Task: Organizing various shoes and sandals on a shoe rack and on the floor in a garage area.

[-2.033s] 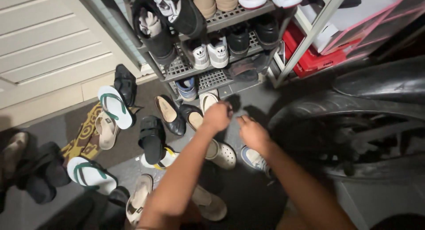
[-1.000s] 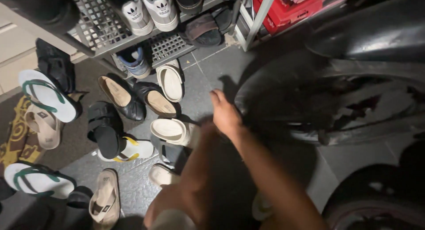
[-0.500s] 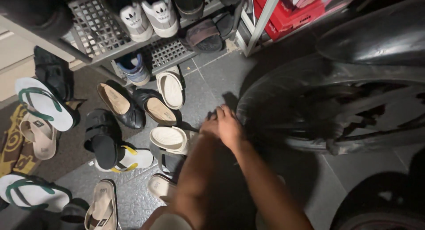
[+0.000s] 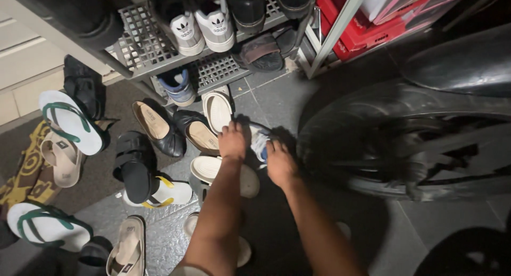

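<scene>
Sneaker (image 4: 260, 139), white with blue trim, sits on grey floor between cream slide (image 4: 219, 109) and motorbike tyre (image 4: 372, 127). Your left hand (image 4: 232, 139) and right hand (image 4: 280, 163) flank it, fingers curled onto it. Likely light, soft upper; grip sole edges.
</scene>
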